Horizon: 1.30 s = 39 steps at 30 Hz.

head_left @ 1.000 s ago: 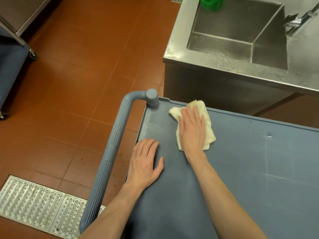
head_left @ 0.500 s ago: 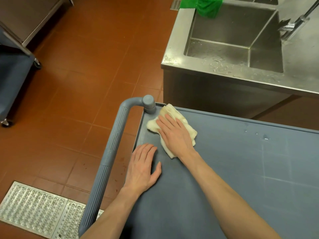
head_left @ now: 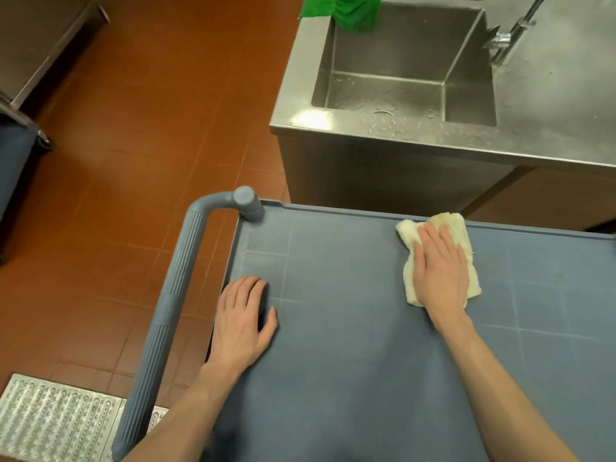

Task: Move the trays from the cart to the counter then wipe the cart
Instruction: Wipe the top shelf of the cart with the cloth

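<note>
— Since the earlier frames, what has shifted in the head view?

— Mostly the cloth (head_left: 440, 258). It was tucked against the handle post (head_left: 247, 203) at the cart's far corner; now the right hand (head_left: 439, 268) has swept it along the far rim, well away from that post. The left hand (head_left: 242, 323) has stayed planted near the handle-side edge, below the post.

— How do the fingers lie?

— On the right hand they are straight and close together, pressing flat on top of the cloth, not curled round it. The left hand's fingers are relaxed and slightly spread, resting on the cart (head_left: 350, 361) and holding nothing.

— And the cloth's lie?

— It sits directly beneath the right palm, its long axis running from the far rim back toward the person, its upper end touching that rim. No trays show on the cart, so I judge the wiping stage is under way.

— What does the next stroke turn on?

— Unwiped surface lies further from the post and nearer the person; the right hand is the nearer one, already on the cloth, with the steel sink (head_left: 400, 78) beyond the rim.
</note>
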Each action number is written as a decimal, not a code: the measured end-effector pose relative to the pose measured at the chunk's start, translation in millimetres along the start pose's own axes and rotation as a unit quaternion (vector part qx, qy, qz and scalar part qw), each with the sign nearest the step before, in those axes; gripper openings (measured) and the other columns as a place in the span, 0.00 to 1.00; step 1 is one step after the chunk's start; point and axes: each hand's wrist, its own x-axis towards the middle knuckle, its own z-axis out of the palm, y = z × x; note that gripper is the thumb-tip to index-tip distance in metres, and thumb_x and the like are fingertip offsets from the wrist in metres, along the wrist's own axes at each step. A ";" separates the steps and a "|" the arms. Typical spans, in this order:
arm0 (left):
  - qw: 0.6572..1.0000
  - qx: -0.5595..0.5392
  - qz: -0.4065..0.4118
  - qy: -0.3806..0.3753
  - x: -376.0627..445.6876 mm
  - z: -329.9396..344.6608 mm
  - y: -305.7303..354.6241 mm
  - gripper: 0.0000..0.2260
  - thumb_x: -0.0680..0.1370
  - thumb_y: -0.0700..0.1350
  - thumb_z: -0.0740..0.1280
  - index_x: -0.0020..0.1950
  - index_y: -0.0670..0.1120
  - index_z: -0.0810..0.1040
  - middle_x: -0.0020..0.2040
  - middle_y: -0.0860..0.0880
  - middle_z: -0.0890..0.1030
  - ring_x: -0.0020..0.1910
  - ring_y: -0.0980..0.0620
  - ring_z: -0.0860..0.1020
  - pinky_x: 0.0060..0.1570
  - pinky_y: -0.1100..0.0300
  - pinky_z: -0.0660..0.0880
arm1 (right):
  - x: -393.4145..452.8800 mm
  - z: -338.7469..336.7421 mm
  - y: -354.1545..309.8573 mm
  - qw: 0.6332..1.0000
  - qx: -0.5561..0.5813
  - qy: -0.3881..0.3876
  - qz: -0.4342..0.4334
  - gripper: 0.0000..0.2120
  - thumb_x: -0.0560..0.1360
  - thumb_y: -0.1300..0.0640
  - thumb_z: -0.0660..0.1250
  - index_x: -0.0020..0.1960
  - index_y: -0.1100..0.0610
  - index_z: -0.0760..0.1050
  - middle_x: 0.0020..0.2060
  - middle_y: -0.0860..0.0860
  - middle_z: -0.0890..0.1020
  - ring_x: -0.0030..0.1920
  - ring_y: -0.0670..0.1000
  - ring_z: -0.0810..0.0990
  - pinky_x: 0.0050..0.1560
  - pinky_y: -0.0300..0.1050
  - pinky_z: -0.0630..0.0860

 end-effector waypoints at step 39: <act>0.990 -0.071 0.087 -0.080 125.7 122.1 317.4 0.28 0.82 0.52 0.60 0.81 0.43 0.67 0.81 0.44 0.68 0.81 0.44 0.65 0.82 0.45 0.58 | 12.0 -63.3 264.2 0.988 -0.028 0.013 0.154 0.21 0.87 0.51 0.53 0.76 0.55 0.72 0.76 0.50 0.74 0.79 0.56 0.66 0.76 0.58 0.61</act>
